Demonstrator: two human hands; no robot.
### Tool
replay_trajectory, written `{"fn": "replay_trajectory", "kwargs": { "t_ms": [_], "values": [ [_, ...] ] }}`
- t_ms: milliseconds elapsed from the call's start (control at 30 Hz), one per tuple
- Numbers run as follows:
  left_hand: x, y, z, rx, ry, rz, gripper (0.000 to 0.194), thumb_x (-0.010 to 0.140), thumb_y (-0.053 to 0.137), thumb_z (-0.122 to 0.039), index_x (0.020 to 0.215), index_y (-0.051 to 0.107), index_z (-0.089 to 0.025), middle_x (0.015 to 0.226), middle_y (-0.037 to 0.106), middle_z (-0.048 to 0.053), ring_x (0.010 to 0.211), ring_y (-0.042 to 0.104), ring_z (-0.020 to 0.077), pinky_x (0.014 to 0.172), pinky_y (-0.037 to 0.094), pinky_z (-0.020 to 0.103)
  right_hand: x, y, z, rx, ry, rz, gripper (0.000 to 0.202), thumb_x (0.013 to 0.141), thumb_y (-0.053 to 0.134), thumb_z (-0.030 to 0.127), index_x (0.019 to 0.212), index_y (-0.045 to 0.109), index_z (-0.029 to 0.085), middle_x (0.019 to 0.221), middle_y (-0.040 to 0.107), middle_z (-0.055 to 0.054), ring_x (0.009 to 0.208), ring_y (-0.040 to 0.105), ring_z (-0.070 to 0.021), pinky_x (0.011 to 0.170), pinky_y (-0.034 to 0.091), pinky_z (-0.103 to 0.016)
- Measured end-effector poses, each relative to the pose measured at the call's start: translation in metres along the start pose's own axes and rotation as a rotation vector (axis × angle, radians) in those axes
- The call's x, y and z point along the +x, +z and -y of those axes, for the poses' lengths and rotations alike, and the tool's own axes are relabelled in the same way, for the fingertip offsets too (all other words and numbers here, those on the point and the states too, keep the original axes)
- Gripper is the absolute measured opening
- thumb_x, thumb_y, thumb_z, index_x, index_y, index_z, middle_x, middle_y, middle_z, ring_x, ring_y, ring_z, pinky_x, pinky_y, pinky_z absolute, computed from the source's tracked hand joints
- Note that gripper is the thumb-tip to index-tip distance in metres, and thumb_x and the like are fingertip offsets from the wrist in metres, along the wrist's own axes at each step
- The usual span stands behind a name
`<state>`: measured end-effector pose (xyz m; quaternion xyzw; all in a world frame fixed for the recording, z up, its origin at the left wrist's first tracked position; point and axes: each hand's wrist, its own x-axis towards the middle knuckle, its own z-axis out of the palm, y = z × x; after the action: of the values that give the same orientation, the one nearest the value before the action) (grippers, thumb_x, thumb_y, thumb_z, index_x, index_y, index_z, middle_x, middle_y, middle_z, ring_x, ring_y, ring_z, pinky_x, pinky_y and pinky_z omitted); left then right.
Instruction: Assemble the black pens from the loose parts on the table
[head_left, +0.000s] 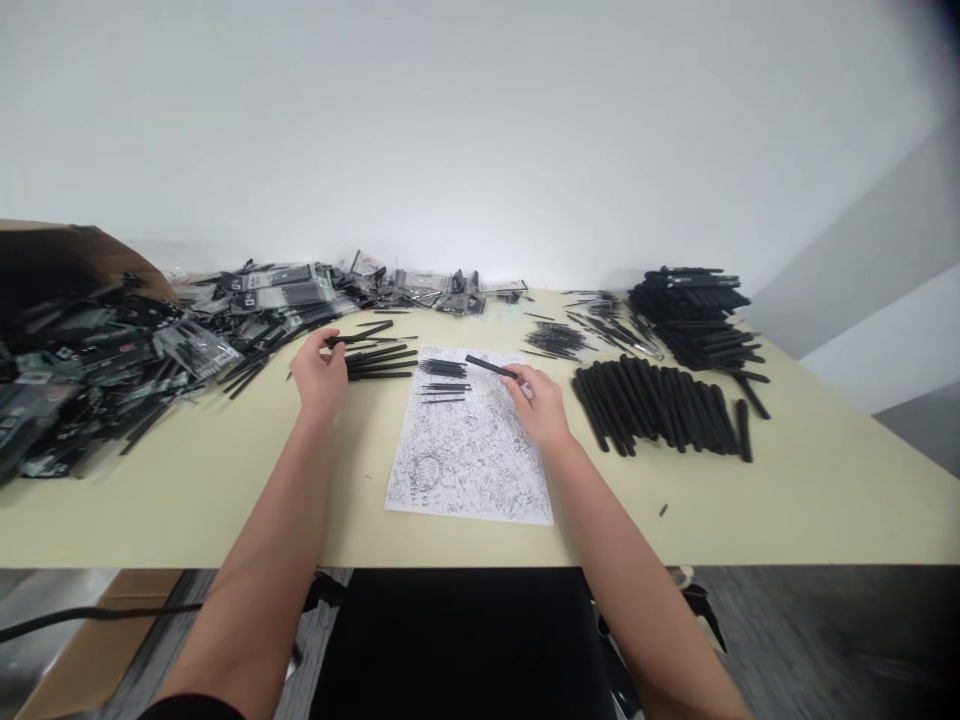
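My right hand [536, 402] pinches the end of a black pen [489, 367] above a scribbled white sheet [472, 460]. Over the left group of black pens [382, 365], my left hand [321, 375] has its thumb and fingers closed around a dark stick-like piece [341, 339]. Thin black refills [443, 369] lie in short rows on the sheet's upper left part, between my hands. To the right of my right hand, a row of thick black pens [652, 405] lies side by side on the table.
Packaged refills [285, 290] spread along the back and left, beside a cardboard box [112, 262]. Loose refills [556, 339] lie behind the sheet. A tall pile of black pens [694, 315] stands at back right. The pale yellow table's [825, 500] front edge runs below.
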<state>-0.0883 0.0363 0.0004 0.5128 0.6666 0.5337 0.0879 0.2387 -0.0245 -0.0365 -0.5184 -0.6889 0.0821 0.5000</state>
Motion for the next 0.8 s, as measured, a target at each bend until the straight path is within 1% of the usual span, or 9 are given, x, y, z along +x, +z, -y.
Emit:
{"fn": "replay_trajectory", "kwargs": {
  "t_ms": [133,233,400,467,533,600,633,700,800],
  "values": [
    [0.0,-0.002,0.001,0.036,-0.063,-0.057,0.027,0.082,0.058,-0.017,0.106,0.07,-0.018,0.096,0.068,0.003,0.061,0.057,0.0114,0.076,0.049,0.027,0.0,0.001,-0.001,-0.016,0.012,-0.009,0.027,0.094,0.054,0.041,0.104,0.071,0.023,0.091,0.073,-0.006,0.083,0.065,-0.022,0.084,0.053,-0.038],
    [0.0,-0.004,0.004,0.067,-0.057,-0.067,0.027,0.083,0.058,-0.017,0.108,0.07,-0.019,0.097,0.068,0.003,0.063,0.058,0.0127,0.08,0.05,0.029,0.0,0.001,-0.004,-0.037,0.006,-0.017,0.028,0.094,0.053,0.041,0.104,0.071,0.022,0.095,0.074,-0.008,0.083,0.065,-0.0226,0.084,0.053,-0.039],
    [0.005,-0.01,0.011,0.13,-0.074,-0.134,0.025,0.083,0.058,-0.017,0.105,0.069,-0.021,0.098,0.068,0.004,0.076,0.061,0.0166,0.091,0.047,0.033,0.001,0.001,-0.005,-0.057,0.001,-0.037,0.029,0.094,0.052,0.041,0.102,0.071,0.02,0.097,0.074,-0.009,0.081,0.064,-0.0229,0.084,0.052,-0.04],
    [0.008,-0.012,0.012,0.121,-0.095,-0.131,0.021,0.082,0.059,-0.015,0.1,0.069,-0.02,0.098,0.068,0.005,0.078,0.062,0.0179,0.092,0.047,0.035,0.001,0.0,-0.004,-0.058,-0.003,-0.046,0.029,0.094,0.051,0.039,0.102,0.071,0.02,0.097,0.073,-0.01,0.081,0.064,-0.0227,0.084,0.052,-0.039],
    [0.01,-0.012,0.012,0.086,-0.092,-0.105,0.019,0.08,0.06,-0.017,0.097,0.068,-0.019,0.096,0.068,0.005,0.074,0.063,0.0176,0.09,0.048,0.036,0.002,-0.001,-0.004,-0.059,0.003,-0.049,0.029,0.094,0.051,0.038,0.102,0.072,0.02,0.096,0.073,-0.009,0.08,0.063,-0.0224,0.083,0.052,-0.039],
    [0.01,-0.012,0.01,0.026,-0.054,-0.039,0.018,0.076,0.063,-0.021,0.094,0.068,-0.019,0.091,0.067,0.004,0.068,0.062,0.0161,0.081,0.05,0.033,0.003,-0.003,-0.005,-0.057,0.022,-0.047,0.028,0.093,0.052,0.038,0.101,0.072,0.02,0.095,0.073,-0.009,0.079,0.063,-0.0222,0.081,0.053,-0.039],
    [0.01,-0.011,0.009,-0.013,-0.027,0.021,0.019,0.074,0.065,-0.024,0.092,0.068,-0.019,0.087,0.067,0.003,0.066,0.061,0.0153,0.076,0.05,0.031,0.004,-0.005,-0.006,-0.053,0.034,-0.044,0.028,0.092,0.053,0.038,0.101,0.073,0.02,0.095,0.073,-0.009,0.078,0.063,-0.0222,0.08,0.053,-0.039],
    [0.007,-0.01,0.004,-0.112,0.033,0.191,0.022,0.069,0.07,-0.03,0.088,0.068,-0.018,0.079,0.066,0.002,0.063,0.059,0.0143,0.067,0.048,0.028,0.005,-0.008,-0.008,-0.038,0.055,-0.035,0.028,0.091,0.054,0.038,0.101,0.073,0.02,0.096,0.073,-0.009,0.079,0.063,-0.0224,0.08,0.053,-0.039],
    [0.001,-0.01,-0.006,-0.242,0.081,0.469,0.028,0.062,0.076,-0.036,0.08,0.067,-0.017,0.072,0.066,0.002,0.064,0.059,0.0149,0.063,0.046,0.027,0.006,-0.011,-0.011,-0.024,0.075,-0.033,0.027,0.09,0.054,0.037,0.1,0.073,0.021,0.099,0.074,-0.01,0.082,0.064,-0.023,0.08,0.054,-0.04]
  ]
}}
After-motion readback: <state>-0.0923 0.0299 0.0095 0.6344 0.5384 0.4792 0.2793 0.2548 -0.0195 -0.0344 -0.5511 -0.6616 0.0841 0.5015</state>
